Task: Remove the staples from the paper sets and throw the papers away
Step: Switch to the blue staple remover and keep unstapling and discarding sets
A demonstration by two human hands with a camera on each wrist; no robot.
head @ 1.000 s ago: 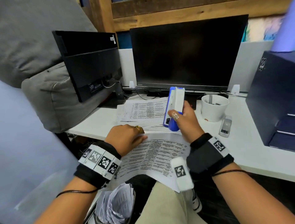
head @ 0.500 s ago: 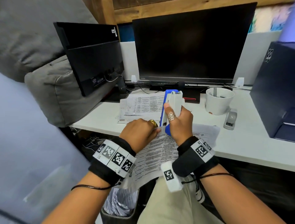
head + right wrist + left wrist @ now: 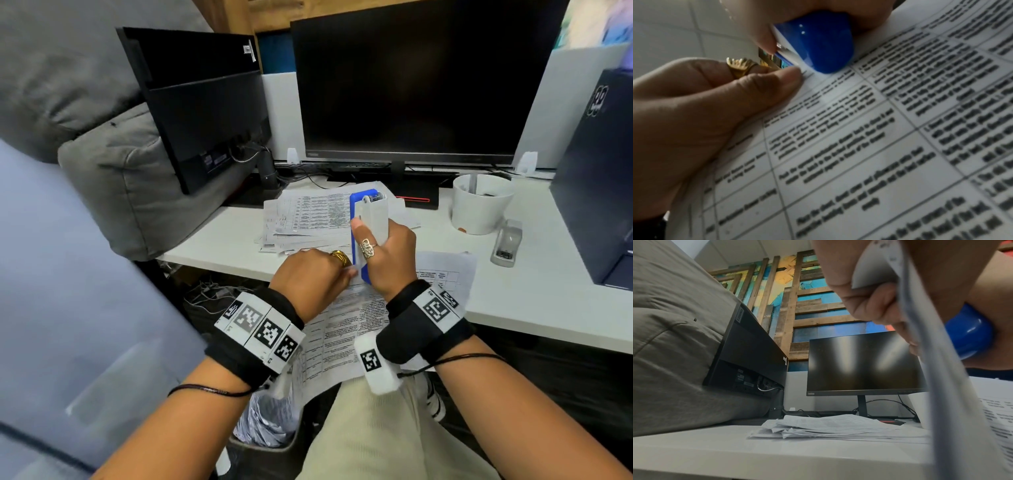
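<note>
A printed paper set (image 3: 346, 325) hangs over the desk's front edge onto my lap. My left hand (image 3: 310, 282) pinches its top corner, thumb on the sheet (image 3: 838, 146) and fingers (image 3: 869, 305) curled beneath. My right hand (image 3: 387, 253) grips a blue and white stapler (image 3: 368, 219) held upright, its blue lower end (image 3: 824, 43) pressed against that corner next to my left thumb (image 3: 777, 84). The staple itself is hidden. A loose pile of more printed papers (image 3: 308, 216) lies on the desk behind the hands.
A bin (image 3: 263, 431) with crumpled papers stands under the desk by my left knee. On the white desk (image 3: 531, 301) are a white cup (image 3: 479, 205), a grey stapler (image 3: 507, 243), two dark monitors (image 3: 411, 85) and a dark blue box (image 3: 599, 178). A grey cushion (image 3: 120, 164) sits at left.
The right hand has brought the stapler down and toward me, until its lower end meets the paper corner that the left hand pinches. Both hands have moved closer together.
</note>
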